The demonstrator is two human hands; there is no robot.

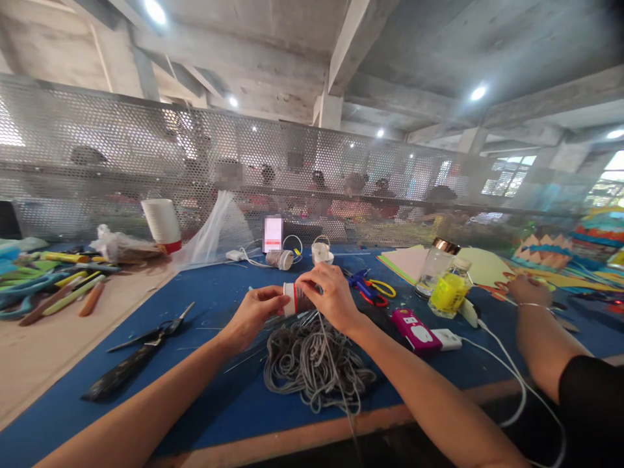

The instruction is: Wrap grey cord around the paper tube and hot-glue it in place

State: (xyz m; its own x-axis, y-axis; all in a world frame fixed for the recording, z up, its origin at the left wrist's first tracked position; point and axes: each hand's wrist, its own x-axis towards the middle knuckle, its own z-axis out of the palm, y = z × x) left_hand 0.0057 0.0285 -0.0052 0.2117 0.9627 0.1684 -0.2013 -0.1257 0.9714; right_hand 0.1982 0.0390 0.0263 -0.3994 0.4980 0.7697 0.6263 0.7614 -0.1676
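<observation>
Above the blue table mat, a small paper cup (289, 300) with a red band lies on its side between my hands, partly wrapped in grey cord. My left hand (256, 311) grips the white end of it. At the wrapped end, my right hand (334, 294) has its fingers closed on the cord strand (327, 348), which hangs down from there. A loose heap of grey cord (312, 370) lies just below both hands. Farther back stand a cord-wrapped cup (279, 260) on its side and a white cup with a handle (322, 252).
Black scissors (156, 335) lie left, blue-handled scissors (368, 286) right. A pink power bank (414, 330), glass jar (435, 268) and yellow bottle (449, 289) stand nearby. A co-worker's hand (529, 290) works at far right. Stacked paper cups (162, 222) and a mesh partition (292, 162) are behind.
</observation>
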